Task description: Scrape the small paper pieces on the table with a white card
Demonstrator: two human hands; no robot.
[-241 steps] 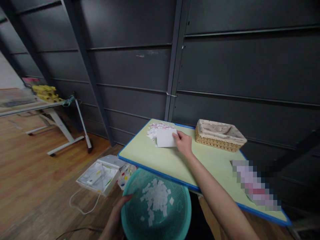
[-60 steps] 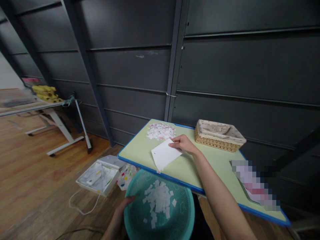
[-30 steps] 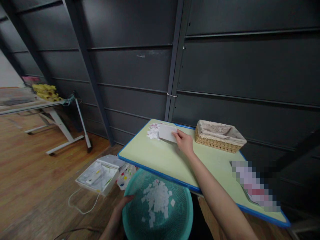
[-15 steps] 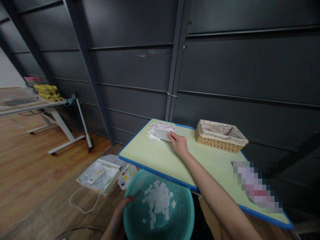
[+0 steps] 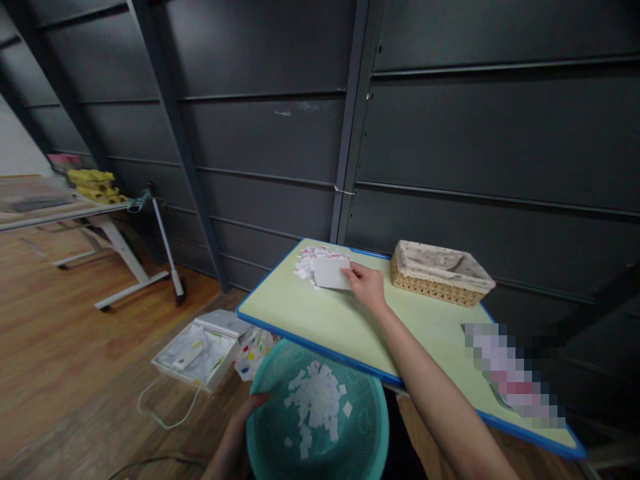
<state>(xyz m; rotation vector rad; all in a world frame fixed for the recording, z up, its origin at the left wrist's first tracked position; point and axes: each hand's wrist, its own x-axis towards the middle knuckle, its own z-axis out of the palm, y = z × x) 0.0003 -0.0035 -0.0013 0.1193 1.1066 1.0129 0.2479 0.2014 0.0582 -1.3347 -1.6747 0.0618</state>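
Card (image 5: 330,274) tilts at the near side of the scraps (image 5: 304,264), pinched by the fingers of the right hand (image 5: 369,285); seemingly a scraping step, any sweep needing its lower edge flat. Left hand (image 5: 253,404) holds a basin (image 5: 384,427) of paper bits (image 5: 320,400) below the blue-edged desk (image 5: 280,300). Dark wall (image 5: 265,140) behind, wood floor (image 5: 60,293) left.

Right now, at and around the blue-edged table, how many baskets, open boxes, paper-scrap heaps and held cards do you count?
Baskets: 2 (teal basket, woven basket)
Open boxes: 1 (white box)
Scrap heaps: 2 (tabletop heap, teal-basket heap)
Held cards: 1 (white card, right hand)
Total: 6
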